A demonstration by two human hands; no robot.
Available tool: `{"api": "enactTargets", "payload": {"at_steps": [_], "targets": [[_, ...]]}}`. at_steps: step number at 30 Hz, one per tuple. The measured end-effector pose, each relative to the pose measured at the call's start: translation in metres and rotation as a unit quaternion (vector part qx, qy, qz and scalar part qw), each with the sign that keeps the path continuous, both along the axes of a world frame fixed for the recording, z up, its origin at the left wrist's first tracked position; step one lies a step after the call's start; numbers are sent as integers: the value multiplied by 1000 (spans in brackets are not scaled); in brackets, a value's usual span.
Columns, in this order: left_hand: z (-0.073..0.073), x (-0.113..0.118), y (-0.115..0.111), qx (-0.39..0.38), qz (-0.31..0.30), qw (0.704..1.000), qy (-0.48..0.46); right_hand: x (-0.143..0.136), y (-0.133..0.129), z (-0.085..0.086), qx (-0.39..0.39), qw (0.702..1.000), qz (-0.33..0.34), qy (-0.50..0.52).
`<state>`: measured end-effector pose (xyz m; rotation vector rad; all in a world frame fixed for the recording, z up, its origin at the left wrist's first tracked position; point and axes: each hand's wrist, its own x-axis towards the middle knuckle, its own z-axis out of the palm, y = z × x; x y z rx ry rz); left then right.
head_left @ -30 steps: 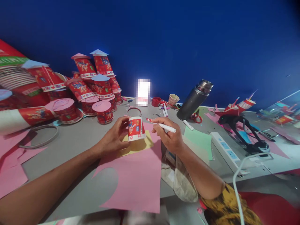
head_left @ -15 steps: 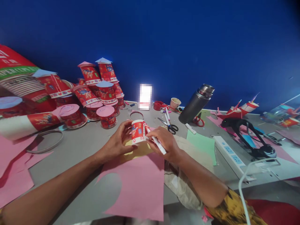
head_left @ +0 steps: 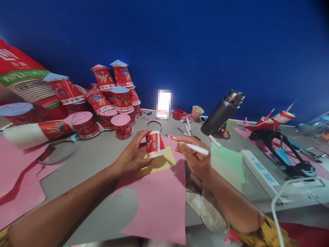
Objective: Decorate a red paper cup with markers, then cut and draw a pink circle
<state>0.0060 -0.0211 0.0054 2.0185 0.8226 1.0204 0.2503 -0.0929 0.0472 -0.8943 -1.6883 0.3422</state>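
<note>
My left hand (head_left: 135,152) is wrapped round the left side of a red printed paper cup (head_left: 153,144), raised over the sheets with its white-banded end down. To the right of the cup, my right hand (head_left: 195,154) grips a white pen-like marker (head_left: 196,148). A small red-and-white piece (head_left: 170,137) shows at the front of that hand, pointing at the cup but apart from it; whether it belongs to the marker I cannot tell. Beneath the cup lie a yellow sheet (head_left: 164,161) and a pink sheet (head_left: 161,202) with a rounded cut-out.
Stacked red cups with paper tops (head_left: 120,99) stand at the left beside a roll of tape (head_left: 58,152). A dark flask (head_left: 218,116), scissors (head_left: 189,132), a green sheet (head_left: 227,161), a power strip (head_left: 259,173) and a black headset-like frame (head_left: 280,151) are at the right.
My right hand has drawn back to the right, taking the marker away from the cup's side. The cup stays in my left hand, slightly turned. The whole view has shifted a little.
</note>
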Motion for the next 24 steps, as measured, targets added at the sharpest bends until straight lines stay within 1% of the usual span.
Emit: {"api": "enactTargets", "payload": {"at_steps": [2,5,8,10,13,16,20,24], "targets": [[1,0,-1,9,9,1000,11,1,-4,-2,-77,994,12,72],[1,3,-7,-2,21,1000,17,2,-4,-15,-160,976,28,148],[1,7,-13,-30,14,999,7,2,0,-28,-190,959,22,207],[1,9,-15,-44,11,999,2,2,2,-32,-196,955,16,221],[4,11,-18,-61,12,998,5,0,1,-29,-193,961,13,195],[10,12,-20,-71,2,997,-1,-4,-4,-22,-166,976,13,140],[15,14,-21,-60,2,998,-4,-7,-9,-16,-140,987,6,77],[16,13,-21,-49,-6,999,2,-8,-8,-15,-133,990,-4,49]]}}
